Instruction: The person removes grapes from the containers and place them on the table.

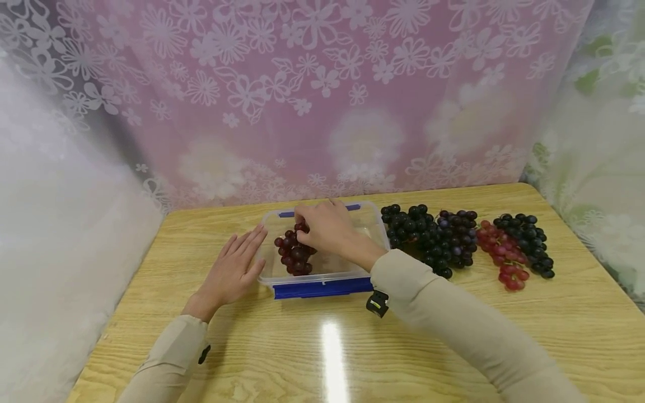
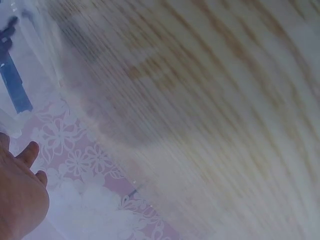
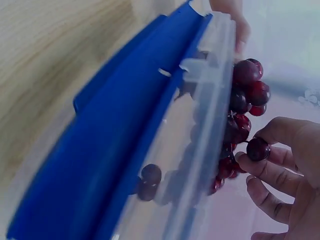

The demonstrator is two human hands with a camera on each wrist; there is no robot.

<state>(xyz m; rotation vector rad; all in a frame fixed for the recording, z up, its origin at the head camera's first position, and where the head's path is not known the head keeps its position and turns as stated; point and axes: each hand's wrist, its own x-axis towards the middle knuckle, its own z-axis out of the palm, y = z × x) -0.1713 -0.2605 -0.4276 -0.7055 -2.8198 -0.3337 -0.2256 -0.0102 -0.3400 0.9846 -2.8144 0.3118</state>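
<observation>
A bunch of dark red grapes (image 1: 294, 253) is in a clear plastic container (image 1: 342, 275) with blue side latches, toward its left half. My right hand (image 1: 327, 226) reaches over the container and grips the top of this bunch. In the right wrist view, the thumb and fingers (image 3: 270, 172) close around one grape, with the rest of the bunch (image 3: 247, 75) beside them. My left hand (image 1: 234, 275) lies with fingers straight along the container's left rim, fingertips at its edge. Part of the left hand (image 2: 20, 192) shows at the left wrist view's border.
Right of the container lie several more grape bunches on the wooden table (image 1: 262, 347): black grapes (image 1: 413, 226), dark purple grapes (image 1: 457, 238), pinkish-red grapes (image 1: 504, 252) and another black bunch (image 1: 529, 240). A pink floral curtain (image 1: 322, 112) hangs behind the table.
</observation>
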